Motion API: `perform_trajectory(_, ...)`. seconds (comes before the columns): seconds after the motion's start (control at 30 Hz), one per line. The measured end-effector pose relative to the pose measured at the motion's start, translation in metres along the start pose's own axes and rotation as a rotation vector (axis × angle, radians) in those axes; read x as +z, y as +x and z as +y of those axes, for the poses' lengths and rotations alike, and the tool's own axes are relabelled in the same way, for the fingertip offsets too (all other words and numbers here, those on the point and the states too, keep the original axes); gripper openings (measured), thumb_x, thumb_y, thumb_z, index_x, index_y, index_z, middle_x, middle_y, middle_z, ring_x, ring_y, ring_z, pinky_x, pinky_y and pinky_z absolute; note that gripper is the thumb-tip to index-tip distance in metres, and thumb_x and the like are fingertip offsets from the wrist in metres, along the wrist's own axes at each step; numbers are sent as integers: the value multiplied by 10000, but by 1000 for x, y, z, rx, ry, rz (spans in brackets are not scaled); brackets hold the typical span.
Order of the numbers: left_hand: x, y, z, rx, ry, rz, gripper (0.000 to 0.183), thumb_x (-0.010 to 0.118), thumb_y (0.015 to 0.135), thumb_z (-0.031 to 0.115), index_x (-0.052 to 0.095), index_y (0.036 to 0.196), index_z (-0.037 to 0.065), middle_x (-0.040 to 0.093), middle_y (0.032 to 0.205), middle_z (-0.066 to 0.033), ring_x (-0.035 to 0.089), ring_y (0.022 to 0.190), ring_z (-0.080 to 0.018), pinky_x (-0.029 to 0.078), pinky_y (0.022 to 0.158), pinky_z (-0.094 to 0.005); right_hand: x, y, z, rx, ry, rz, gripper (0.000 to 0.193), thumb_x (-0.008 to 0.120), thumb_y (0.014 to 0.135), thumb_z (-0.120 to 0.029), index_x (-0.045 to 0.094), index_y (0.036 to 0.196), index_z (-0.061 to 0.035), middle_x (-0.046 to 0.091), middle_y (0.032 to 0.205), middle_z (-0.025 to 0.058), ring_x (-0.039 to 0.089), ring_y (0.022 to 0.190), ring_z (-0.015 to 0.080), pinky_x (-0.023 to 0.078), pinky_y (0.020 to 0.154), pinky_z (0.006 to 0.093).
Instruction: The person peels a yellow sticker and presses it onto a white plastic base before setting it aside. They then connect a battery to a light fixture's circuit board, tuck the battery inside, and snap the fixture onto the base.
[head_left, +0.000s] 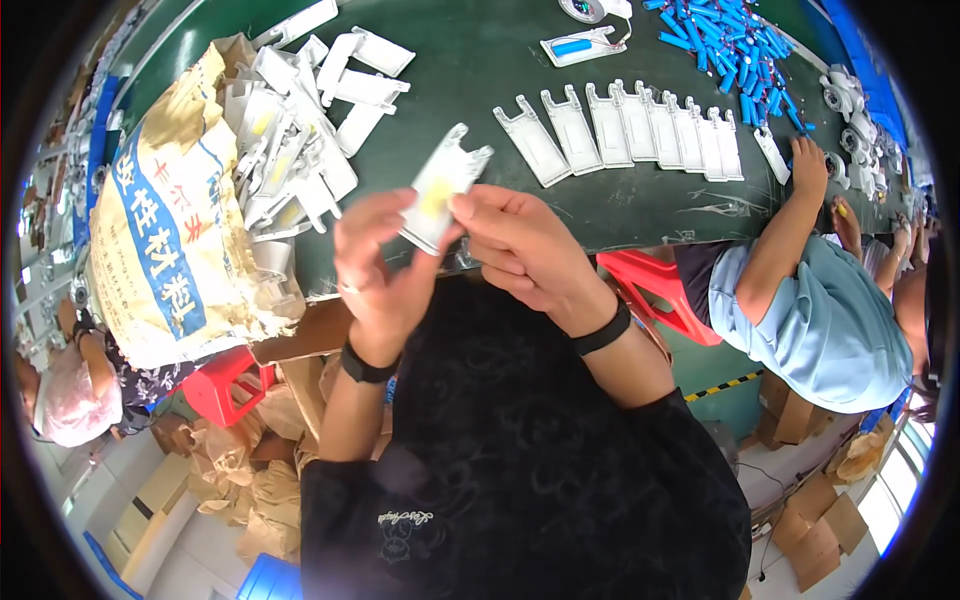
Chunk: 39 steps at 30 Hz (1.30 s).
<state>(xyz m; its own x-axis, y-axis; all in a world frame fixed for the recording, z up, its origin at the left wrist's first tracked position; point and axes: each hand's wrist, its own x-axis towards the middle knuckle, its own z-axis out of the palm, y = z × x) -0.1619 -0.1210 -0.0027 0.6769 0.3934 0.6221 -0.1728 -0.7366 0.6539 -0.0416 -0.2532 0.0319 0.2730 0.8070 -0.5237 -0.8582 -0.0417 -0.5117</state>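
Above the near table edge, a flat white plastic panel (pixel 455 165) with two prongs at its top end is tilted in my hands. A yellow patch (pixel 436 197) shows on its face. My left hand (pixel 383 265) grips the panel's lower left side between thumb and fingers. My right hand (pixel 535 245) pinches at its right side, thumb beside the yellow patch; the fingertips behind are partly hidden. To the left lies a jumbled heap of similar white panels (pixel 335 175). A slanted row of such panels (pixel 570 130) lies on the green table (pixel 450 80) to the right.
A printed sack (pixel 120 225) stands left of the heap. Blue cylindrical batteries (pixel 735 50) lie far right, near white round parts (pixel 858 145). One panel with a blue battery (pixel 572 47) lies at the back. A co-worker's arm (pixel 785 235) reaches in at right, by a red stool (pixel 665 295).
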Motion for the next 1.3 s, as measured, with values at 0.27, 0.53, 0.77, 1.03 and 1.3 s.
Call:
perform_trajectory(0.27, -20, -14, 8, -941, -1094, -403, 676, 564, 994, 452, 414, 1454, -20, 456, 1464, -254, 613, 1177, -334, 593, 846, -424, -5, -12, -6, 111, -574, -52, 226, 737, 905, -195, 712, 978, 17, 644, 653, 29, 436, 395, 24, 309, 358, 182)
perform_trajectory(0.53, -16, -7, 6, -1151, -1404, -100, 466, 557, 1021, 216, 435, 1450, 79, 509, 1428, -209, 680, 1061, -348, 604, 887, -481, -7, -20, 21, -859, -1201, 400, 183, 780, 818, -94, 758, 999, -95, 551, 657, 15, 504, 517, 93, 362, 439, 258)
perform_trajectory(0.77, -14, -2, 11, -1160, -1275, -93, 477, 564, 1016, 262, 441, 1428, 56, 521, 1413, -212, 697, 1032, -325, 606, 862, -377, -4, -20, 24, -1063, -1461, 124, 252, 783, 762, -39, 745, 994, -131, 469, 673, 27, 523, 544, 182, 416, 476, 323)
perform_trajectory(1.03, -16, -3, 5, -1153, -1250, -141, 426, 553, 1025, 190, 461, 1423, 70, 569, 1360, -190, 661, 1116, -278, 620, 830, -386, -5, -16, 22, -1037, -1439, 67, 237, 772, 736, -8, 730, 948, -106, 490, 670, 37, 546, 547, 182, 419, 468, 302)
perform_trajectory(1.3, -13, 7, 13, -1212, -1279, -187, 416, 566, 1022, 173, 465, 1401, 35, 584, 1343, -185, 649, 1137, -273, 582, 909, -416, -17, -10, 17, -573, -835, 297, 110, 732, 867, -58, 706, 969, -25, 529, 650, -30, 501, 492, 49, 391, 443, 225)
